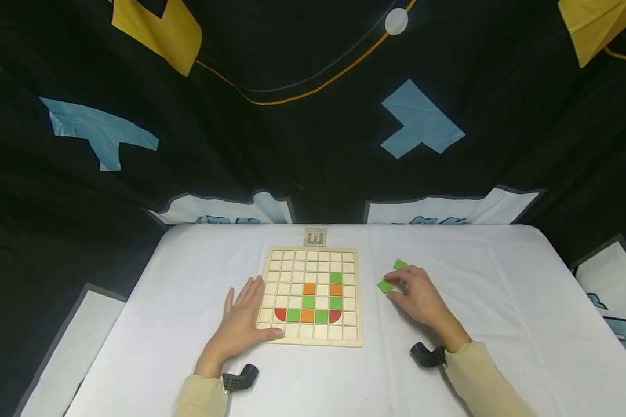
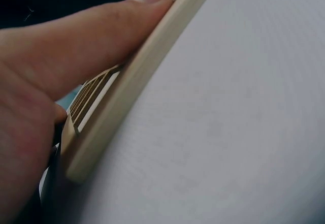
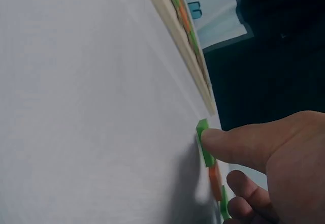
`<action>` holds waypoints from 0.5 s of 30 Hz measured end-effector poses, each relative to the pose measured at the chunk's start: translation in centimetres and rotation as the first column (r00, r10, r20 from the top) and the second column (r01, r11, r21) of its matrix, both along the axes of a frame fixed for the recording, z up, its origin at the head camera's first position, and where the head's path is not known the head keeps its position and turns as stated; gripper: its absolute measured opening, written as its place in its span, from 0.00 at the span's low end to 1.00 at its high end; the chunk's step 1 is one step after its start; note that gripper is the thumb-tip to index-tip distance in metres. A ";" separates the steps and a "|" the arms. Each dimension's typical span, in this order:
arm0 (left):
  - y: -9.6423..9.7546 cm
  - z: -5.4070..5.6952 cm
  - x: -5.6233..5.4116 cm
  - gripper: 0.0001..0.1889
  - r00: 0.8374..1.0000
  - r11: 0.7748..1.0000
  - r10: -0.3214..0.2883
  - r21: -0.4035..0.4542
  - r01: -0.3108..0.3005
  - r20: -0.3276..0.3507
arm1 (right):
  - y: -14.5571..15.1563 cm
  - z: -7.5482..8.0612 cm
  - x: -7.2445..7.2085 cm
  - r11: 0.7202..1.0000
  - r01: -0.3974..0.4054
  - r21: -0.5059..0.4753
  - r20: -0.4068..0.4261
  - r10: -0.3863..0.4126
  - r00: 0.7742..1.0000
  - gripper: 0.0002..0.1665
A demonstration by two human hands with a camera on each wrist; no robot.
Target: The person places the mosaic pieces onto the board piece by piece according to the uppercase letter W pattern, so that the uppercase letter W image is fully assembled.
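Note:
A wooden grid board (image 1: 359, 295) lies on the table, with green, orange and red pieces forming a hooked figure in its cells. My left hand (image 1: 241, 320) rests at the board's left side, fingers straight along that edge and thumb (image 2: 96, 36) over the near rim. To the right of the board, my right hand (image 1: 419, 294) pinches a green square tile (image 1: 384, 286) between thumb and fingers, at or just above the cloth. An orange tile (image 3: 215, 183) sits close behind it, mostly hidden by the fingers in the head view. Another green tile (image 1: 400, 264) lies just beyond.
A small printed grid pattern (image 1: 315, 236) lies beyond the board's far edge. White cloth (image 1: 501, 301) covers the table. A black curtain (image 1: 302, 150) with coloured shapes hangs behind it. Dark wrist devices (image 1: 241, 377) sit at both wrists.

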State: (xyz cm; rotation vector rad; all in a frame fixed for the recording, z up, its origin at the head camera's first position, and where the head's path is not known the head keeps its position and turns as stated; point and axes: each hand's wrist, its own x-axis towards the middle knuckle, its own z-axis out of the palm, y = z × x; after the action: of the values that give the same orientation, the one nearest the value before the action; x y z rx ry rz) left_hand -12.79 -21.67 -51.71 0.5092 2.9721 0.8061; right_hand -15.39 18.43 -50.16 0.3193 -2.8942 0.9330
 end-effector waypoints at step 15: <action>-0.1 -0.2 0.0 0.67 1.000 1.000 0.003 0.009 -0.003 0.005 | -0.9 0.2 -0.9 0.995 0.021 0.097 0.042 -0.025 0.999 0.18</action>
State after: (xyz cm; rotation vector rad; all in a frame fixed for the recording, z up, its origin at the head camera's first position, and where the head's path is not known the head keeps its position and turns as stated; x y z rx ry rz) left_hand -12.76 -21.74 -51.89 0.5031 2.9668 0.8208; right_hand -16.28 17.54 -50.01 0.2751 -2.9812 0.8086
